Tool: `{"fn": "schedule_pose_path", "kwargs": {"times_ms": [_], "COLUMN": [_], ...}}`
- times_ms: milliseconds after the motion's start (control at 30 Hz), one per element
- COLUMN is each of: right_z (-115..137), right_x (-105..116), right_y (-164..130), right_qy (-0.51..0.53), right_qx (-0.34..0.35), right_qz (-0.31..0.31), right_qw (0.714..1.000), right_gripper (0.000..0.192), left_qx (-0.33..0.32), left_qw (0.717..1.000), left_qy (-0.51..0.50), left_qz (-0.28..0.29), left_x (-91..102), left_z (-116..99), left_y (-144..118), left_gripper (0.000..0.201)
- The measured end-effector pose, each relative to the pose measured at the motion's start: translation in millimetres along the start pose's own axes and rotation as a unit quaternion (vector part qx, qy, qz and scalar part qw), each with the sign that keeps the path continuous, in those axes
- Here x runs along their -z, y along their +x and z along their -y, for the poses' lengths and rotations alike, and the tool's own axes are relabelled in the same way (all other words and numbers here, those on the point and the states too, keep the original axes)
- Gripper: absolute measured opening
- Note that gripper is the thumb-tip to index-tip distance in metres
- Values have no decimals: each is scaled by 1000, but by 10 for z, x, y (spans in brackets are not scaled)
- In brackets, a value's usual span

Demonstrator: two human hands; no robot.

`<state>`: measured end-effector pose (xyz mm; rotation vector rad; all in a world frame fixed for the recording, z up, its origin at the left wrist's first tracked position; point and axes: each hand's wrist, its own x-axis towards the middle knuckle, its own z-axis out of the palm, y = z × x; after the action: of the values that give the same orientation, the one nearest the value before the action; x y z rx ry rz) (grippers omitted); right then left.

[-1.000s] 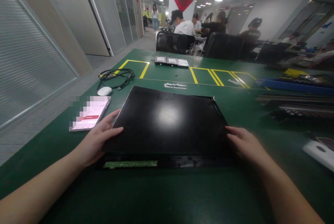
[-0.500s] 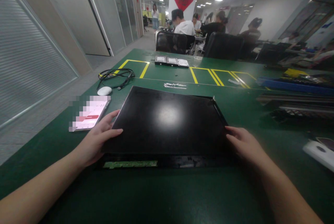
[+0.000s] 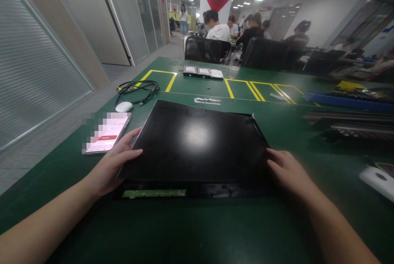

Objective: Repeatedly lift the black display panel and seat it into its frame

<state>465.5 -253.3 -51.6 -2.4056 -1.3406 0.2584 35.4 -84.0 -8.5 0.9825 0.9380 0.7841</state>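
Head view: my left hand [image 3: 112, 167] and right hand [image 3: 287, 171] clasp side edges of black display panel [image 3: 197, 141], flat on green table [image 3: 197, 231]. Risk: uneven lift could flex panel, strain circuit strip [image 3: 154, 193].

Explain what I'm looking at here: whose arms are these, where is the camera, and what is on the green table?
The camera sits on a person's head, looking down at their own bare arms. The left hand and right hand grip the two side edges of a flat black display panel lying on the green table. A green circuit strip runs along its near edge. To the left lie a phone, a white mouse and a coiled black cable. Farther back are three small drives. Other people sit at desks behind.
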Motion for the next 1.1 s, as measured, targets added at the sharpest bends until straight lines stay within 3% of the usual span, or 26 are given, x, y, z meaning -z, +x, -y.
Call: {"fn": "schedule_pose_path", "kwargs": {"times_ms": [833, 1100], "right_z": [-32, -117], "right_x": [14, -31], "right_y": [2, 18], "right_qy": [116, 144], "right_qx": [-51, -29], "right_qz": [-18, -9], "right_qw": [992, 989], "right_gripper": [55, 58], "left_qx": [34, 33], "left_qw": [999, 998], "left_qy": [38, 44], "left_qz": [13, 20], "left_x": [53, 56], "left_z": [-8, -25], "left_y": [18, 4], "left_gripper": [88, 85]}}
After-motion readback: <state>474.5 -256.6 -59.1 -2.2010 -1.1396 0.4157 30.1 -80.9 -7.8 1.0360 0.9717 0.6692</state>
